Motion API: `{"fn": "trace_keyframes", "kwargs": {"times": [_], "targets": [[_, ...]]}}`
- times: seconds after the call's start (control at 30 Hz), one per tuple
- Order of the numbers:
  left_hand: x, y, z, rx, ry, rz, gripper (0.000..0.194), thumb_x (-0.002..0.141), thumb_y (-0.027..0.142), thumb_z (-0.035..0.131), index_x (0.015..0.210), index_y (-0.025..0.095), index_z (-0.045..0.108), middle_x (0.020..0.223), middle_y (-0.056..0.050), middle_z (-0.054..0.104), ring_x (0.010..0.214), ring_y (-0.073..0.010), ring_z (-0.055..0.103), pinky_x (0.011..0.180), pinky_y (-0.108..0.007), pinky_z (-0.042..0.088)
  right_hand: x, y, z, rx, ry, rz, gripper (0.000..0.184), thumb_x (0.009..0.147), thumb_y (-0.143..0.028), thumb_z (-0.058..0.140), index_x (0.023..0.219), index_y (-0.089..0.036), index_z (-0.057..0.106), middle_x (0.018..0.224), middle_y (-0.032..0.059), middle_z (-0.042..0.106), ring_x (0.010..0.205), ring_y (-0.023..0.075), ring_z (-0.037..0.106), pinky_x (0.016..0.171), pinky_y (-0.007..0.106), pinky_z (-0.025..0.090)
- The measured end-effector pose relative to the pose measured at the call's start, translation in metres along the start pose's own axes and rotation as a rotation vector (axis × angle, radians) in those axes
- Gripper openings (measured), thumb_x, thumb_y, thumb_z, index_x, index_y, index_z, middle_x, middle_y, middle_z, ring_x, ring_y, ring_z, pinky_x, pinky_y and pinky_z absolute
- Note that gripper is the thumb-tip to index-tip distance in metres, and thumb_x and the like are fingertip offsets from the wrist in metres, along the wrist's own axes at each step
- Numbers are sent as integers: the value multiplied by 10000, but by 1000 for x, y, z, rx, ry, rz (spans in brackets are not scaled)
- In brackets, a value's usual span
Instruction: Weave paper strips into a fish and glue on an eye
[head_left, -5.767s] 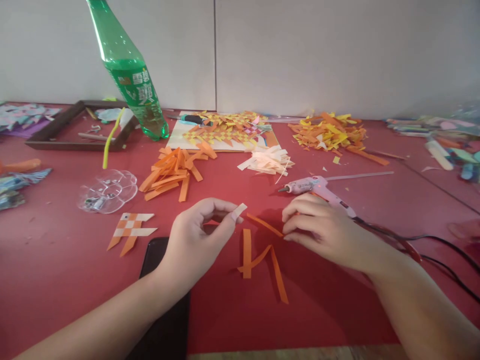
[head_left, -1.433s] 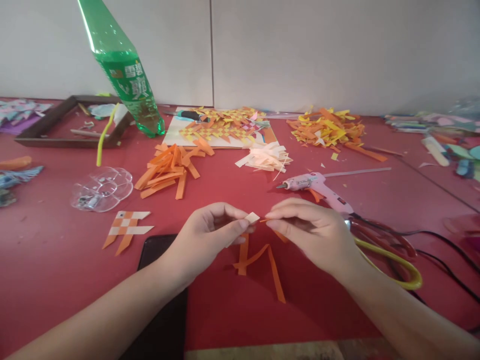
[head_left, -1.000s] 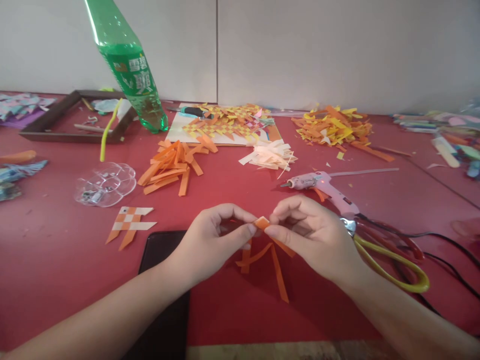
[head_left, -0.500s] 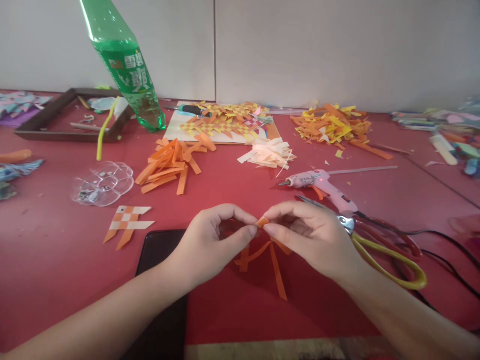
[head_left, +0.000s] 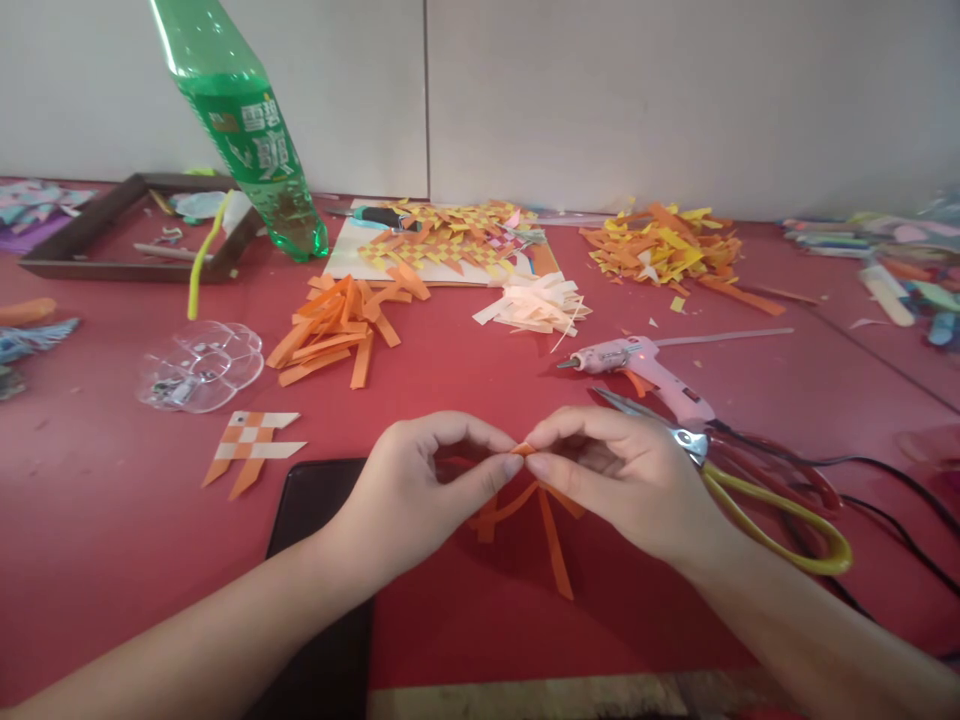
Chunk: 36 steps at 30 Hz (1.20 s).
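Observation:
My left hand (head_left: pixel 427 490) and my right hand (head_left: pixel 622 480) meet at their fingertips, both closed in a pinch on a small orange paper strip (head_left: pixel 523 450). Most of that strip is hidden by the fingers; the cream strip seen earlier in the left hand does not show. Below the hands, loose orange strips (head_left: pixel 553 545) lie on the red table, one of them bent. Left of my left hand rests a woven orange and cream paper fish (head_left: pixel 251 442). Scissors (head_left: pixel 780 520) with a yellow and a red handle lie beside my right wrist, partly covered by it.
A pink glue gun (head_left: pixel 637 368) lies behind my right hand. Piles of orange strips (head_left: pixel 334 330), cream strips (head_left: pixel 536 303) and mixed scraps (head_left: pixel 664 250) sit farther back. A green bottle (head_left: pixel 251 140), a clear palette (head_left: pixel 206 368) and a dark frame (head_left: pixel 112 270) stand left. A black phone (head_left: pixel 322 590) lies under my left forearm.
My right hand has picked up an orange strip and brought it to the cream strip in my left hand. The fingertips have since closed together over them. The scissors have come into view.

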<state>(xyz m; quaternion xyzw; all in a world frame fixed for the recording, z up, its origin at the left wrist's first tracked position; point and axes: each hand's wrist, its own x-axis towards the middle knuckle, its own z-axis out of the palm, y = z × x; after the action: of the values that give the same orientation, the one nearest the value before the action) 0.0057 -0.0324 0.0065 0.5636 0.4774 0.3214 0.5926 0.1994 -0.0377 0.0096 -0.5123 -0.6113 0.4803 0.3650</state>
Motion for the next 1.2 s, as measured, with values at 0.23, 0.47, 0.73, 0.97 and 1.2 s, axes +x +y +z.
{"fn": "trace_keyframes", "kwargs": {"times": [0.23, 0.47, 0.73, 0.97, 1.2], "targets": [[0, 2, -1, -28, 14, -5, 154, 805, 348, 719, 818, 196, 739, 814, -19, 757, 759, -148, 692, 695, -206, 529, 0, -3, 0, 10, -4, -5, 63, 788, -249, 712, 827, -203, 691, 757, 11, 709, 609, 94, 630, 535, 183, 515], [0, 0, -2, -84, 24, 9, 122, 789, 319, 741, 818, 201, 755, 816, -5, 774, 755, -132, 706, 696, -181, 545, 1, -1, -1, -6, 9, -15, 89, 791, -275, 724, 840, -204, 699, 779, 14, 717, 640, 101, 646, 576, 188, 533], [1, 1, -1, -90, 37, 30, 86, 784, 291, 748, 810, 210, 765, 799, 11, 782, 747, -119, 720, 676, -149, 554, -2, -4, -1, 19, 18, -13, 67, 785, -249, 730, 835, -213, 704, 766, 5, 719, 625, 88, 643, 568, 166, 531], [0, 0, -1, -41, 62, 80, 75, 782, 284, 751, 805, 214, 767, 793, 19, 784, 727, -108, 722, 652, -128, 552, 0, 0, -1, 20, 32, -25, 84, 777, -261, 741, 843, -215, 718, 767, 10, 728, 633, 95, 655, 572, 171, 539], [-1, 0, -1, -53, 63, 88, 68, 779, 273, 752, 809, 214, 767, 802, 20, 784, 733, -105, 722, 664, -124, 553, 0, 0, 0, 21, 33, -11, 101, 771, -277, 743, 845, -212, 720, 764, 16, 730, 622, 103, 656, 552, 182, 538]]}}
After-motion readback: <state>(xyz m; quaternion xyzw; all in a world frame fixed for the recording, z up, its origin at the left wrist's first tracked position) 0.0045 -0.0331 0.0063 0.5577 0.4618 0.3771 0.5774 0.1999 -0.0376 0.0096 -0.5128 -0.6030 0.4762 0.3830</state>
